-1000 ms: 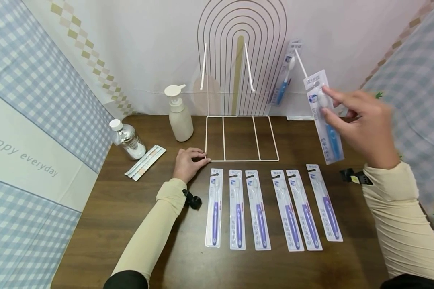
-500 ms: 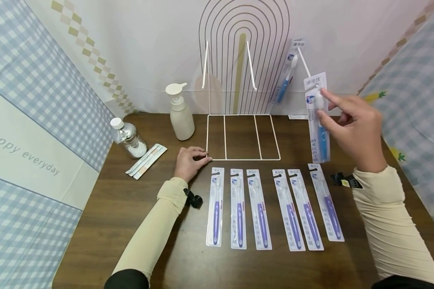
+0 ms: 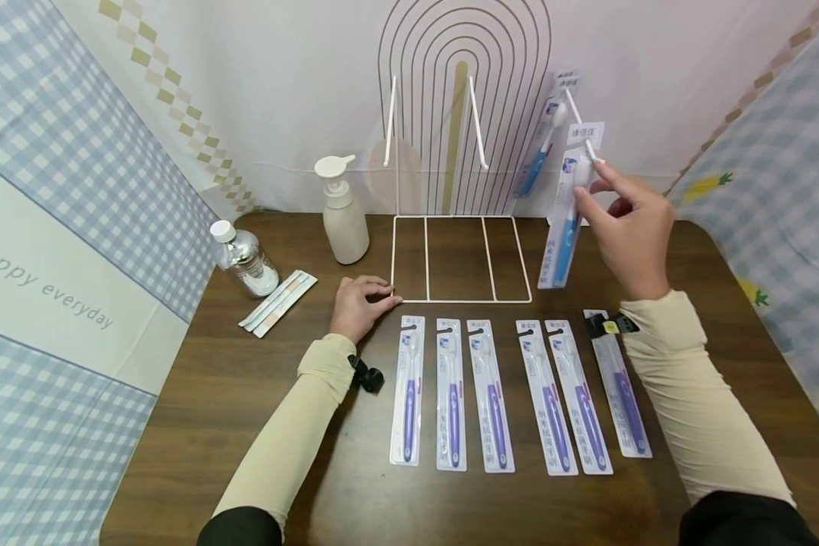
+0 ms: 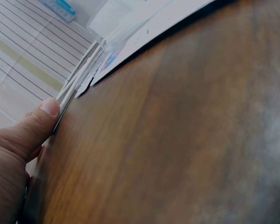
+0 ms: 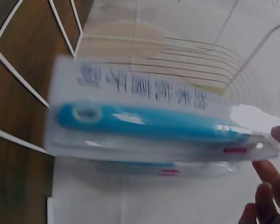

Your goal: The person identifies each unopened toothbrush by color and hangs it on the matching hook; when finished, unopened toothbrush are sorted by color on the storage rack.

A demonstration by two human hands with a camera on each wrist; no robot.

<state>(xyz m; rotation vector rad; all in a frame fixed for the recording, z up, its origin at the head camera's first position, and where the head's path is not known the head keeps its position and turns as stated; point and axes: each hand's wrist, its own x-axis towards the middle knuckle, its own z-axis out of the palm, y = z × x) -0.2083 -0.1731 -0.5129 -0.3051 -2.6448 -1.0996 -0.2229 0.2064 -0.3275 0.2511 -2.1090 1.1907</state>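
My right hand pinches a packaged blue toothbrush by its upper part, between thumb and fingers. The pack hangs tilted at the front of the right hook of a white wire rack, and the hook's tip shows in front of the card near its hole. Farther back on that hook hangs another packaged blue toothbrush. In the right wrist view the blue handle runs across the middle. At the rack's front left corner my left hand holds the wire with thumb and fingers.
Several packaged purple toothbrushes lie in a row before the rack. Two bare hooks, a left hook and a middle hook, jut forward. Left of the rack stand a pump bottle and a clear bottle, beside flat packets.
My right hand has moved left with the packaged blue toothbrush, bringing its top onto the right hook's tip; the pack's lower end has swung left. My left hand stays at the rack's corner.
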